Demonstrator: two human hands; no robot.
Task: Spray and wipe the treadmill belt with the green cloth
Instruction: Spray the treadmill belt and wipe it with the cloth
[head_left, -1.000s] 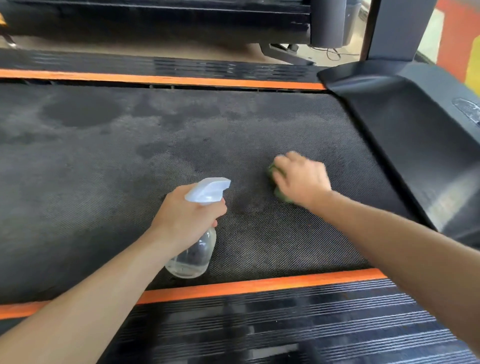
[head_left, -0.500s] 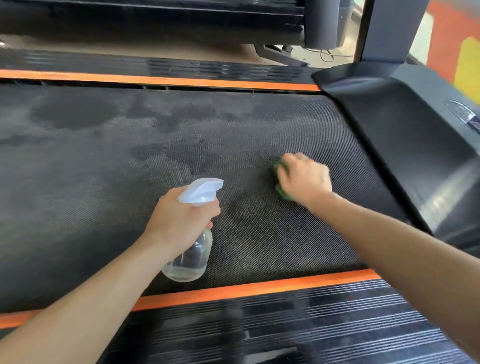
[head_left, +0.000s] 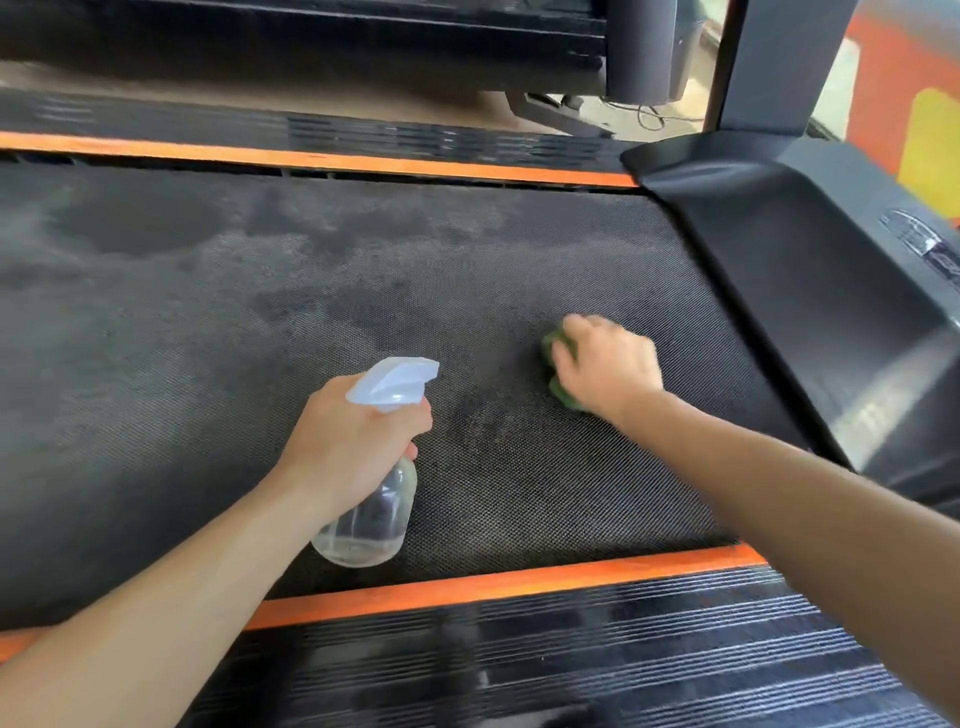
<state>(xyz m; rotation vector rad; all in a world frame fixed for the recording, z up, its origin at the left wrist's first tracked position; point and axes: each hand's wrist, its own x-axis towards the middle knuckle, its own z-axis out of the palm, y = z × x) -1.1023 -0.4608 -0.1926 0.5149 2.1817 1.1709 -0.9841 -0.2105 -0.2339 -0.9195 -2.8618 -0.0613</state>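
The green cloth (head_left: 558, 371) sits bunched under my right hand (head_left: 608, 366), pressed onto the treadmill belt (head_left: 234, 364); only a crumpled green edge shows past the fingertips and beside the thumb. The fingers curl down over it, gripping it against the textured surface. To wipe well here, I judge I should keep the palm flat and heavy on the wad, work in overlapping strokes toward the darker damp patch just to the left of the hand, and open the cloth out if it rolls up, since a tight ball covers little belt.

The belt itself is dark grey with a fine woven grain, blotched with darker wet-looking areas beyond and to the left of both hands, and paler, dustier stretches between them. I'd take those blotches as the ground yet to be wiped.

My left hand (head_left: 353, 441) is wrapped round the neck of a clear spray bottle (head_left: 371, 514), held above the belt, its white nozzle (head_left: 395, 384) pointing toward the right hand, a little liquid in the bottom. An orange strip (head_left: 493, 584) runs along the belt edge on the near side of both wrists, and the black motor cover (head_left: 810, 291) rises just beyond the right hand.
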